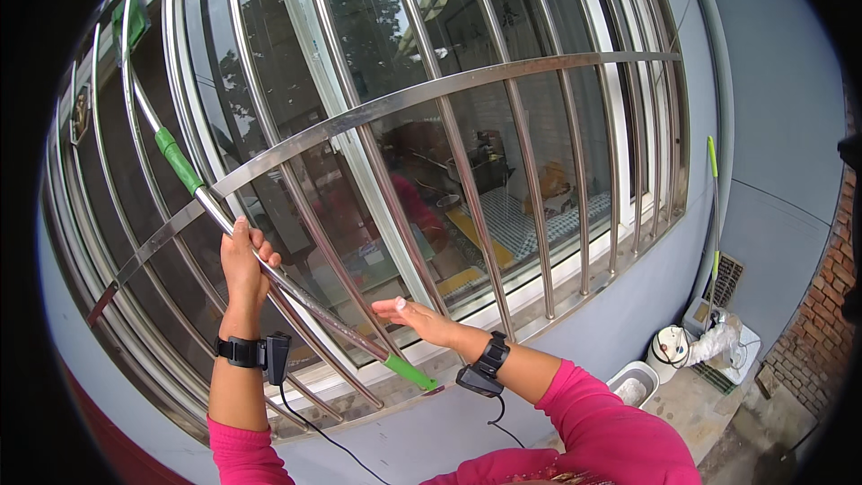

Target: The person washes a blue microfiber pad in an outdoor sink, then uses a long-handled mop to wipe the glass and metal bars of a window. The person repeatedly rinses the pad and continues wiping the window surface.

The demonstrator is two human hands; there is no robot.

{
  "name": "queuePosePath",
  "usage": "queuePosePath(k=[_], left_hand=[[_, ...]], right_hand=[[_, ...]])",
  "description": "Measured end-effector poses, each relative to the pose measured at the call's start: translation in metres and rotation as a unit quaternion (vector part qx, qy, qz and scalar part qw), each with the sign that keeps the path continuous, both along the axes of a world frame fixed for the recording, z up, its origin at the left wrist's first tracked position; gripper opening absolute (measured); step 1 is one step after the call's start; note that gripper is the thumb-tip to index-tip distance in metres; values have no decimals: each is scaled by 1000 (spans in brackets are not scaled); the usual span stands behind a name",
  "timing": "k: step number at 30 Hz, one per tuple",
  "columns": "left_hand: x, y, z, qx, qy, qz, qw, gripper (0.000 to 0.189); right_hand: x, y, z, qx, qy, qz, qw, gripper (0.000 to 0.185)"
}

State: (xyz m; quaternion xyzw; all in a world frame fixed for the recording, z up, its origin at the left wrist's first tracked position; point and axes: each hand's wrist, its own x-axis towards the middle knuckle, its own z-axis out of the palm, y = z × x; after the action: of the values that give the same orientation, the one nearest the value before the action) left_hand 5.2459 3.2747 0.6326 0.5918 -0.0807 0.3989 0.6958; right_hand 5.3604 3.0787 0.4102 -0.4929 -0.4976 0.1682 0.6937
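A metal telescopic pole slants across the stainless steel window bars. My left hand is wrapped around it, just below its green collar. At the upper left, the pole leads to a green cleaning head, partly hidden behind bars. The green grip at its lower end is near the sill. My right hand holds nothing; its fingers are extended above the pole's lower part, in front of the bars. Both wrists wear black straps with small devices and cables.
A flat metal crossbar runs across the bars, with sliding glass window panes behind. To the right, a long-handled tool leans by the wall. A white bucket and a grey basin stand below; a brick wall lies beyond.
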Motion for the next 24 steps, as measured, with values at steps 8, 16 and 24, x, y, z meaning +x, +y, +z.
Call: queuePosePath(k=[8, 16, 24], left_hand=[[9, 15, -5, 10, -7, 7, 1000, 27], [12, 10, -2, -11, 7, 104, 994, 29], [-4, -13, 0, -18, 30, 92, 995, 28]], right_hand=[[64, -290, -30, 190, -45, -549, 813, 40], [275, -455, 10, 0, 30, -618, 785, 69], [397, -480, 23, -68, 69, -772, 628, 94]])
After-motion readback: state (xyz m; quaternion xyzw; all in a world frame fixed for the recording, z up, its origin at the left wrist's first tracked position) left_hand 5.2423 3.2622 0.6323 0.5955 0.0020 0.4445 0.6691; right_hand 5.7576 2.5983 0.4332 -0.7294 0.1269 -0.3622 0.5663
